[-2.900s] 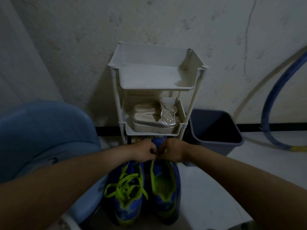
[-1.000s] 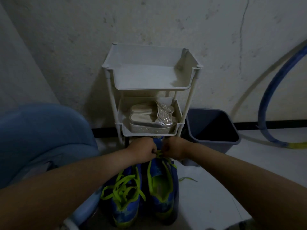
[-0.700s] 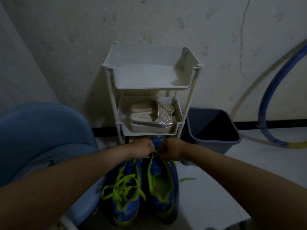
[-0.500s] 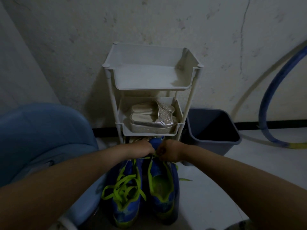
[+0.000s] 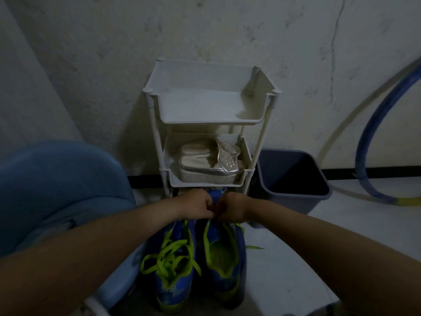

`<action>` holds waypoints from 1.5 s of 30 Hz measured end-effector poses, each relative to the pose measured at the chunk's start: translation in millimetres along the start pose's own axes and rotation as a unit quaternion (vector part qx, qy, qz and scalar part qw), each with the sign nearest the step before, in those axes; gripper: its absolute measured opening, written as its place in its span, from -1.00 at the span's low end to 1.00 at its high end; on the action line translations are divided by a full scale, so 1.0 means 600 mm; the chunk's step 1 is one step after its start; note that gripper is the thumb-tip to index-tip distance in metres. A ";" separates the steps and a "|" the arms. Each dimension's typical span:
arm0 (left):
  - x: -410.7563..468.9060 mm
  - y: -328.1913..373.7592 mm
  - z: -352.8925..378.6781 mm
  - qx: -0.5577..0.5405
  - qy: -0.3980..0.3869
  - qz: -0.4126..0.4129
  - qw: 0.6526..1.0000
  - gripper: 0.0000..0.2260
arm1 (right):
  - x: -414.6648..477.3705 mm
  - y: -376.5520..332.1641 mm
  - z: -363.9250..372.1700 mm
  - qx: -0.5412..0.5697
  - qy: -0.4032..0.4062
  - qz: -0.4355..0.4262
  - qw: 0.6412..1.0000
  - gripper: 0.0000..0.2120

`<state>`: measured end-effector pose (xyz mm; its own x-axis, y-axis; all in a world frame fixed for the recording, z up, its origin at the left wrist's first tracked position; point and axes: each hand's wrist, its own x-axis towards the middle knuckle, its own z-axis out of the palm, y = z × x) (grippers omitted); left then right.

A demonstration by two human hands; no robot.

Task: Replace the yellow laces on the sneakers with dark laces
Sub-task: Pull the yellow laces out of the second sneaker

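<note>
Head view: left hand & right hand are closed, fingers pinching at toe of right blue sneaker, prob. to pull out yellow lace.

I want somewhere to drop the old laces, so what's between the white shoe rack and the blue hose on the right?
In the head view, a dark grey bin stands between the rack and the hose.
</note>
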<state>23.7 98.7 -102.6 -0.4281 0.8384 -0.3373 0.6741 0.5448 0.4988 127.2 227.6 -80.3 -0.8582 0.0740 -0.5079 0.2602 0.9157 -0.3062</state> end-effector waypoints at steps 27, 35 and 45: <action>-0.018 0.003 -0.035 -0.174 0.092 0.007 0.980 -0.80 | 0.008 0.001 -0.033 0.192 0.156 -0.008 0.969 -0.79; -0.016 0.007 -0.044 -0.313 0.117 -0.071 0.940 -0.80 | 0.006 -0.001 -0.025 0.121 0.053 0.007 0.991 -0.82; -0.021 0.013 -0.058 -0.397 0.136 -0.175 0.891 -0.82 | 0.006 0.012 -0.019 0.074 0.056 0.008 0.996 -0.79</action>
<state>13.1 92.9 -66.6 -0.7306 0.5292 -0.4316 -0.1208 0.5219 0.8444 121.1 238.8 -74.8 -0.8951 0.1397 -0.4235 0.3296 0.8469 -0.4172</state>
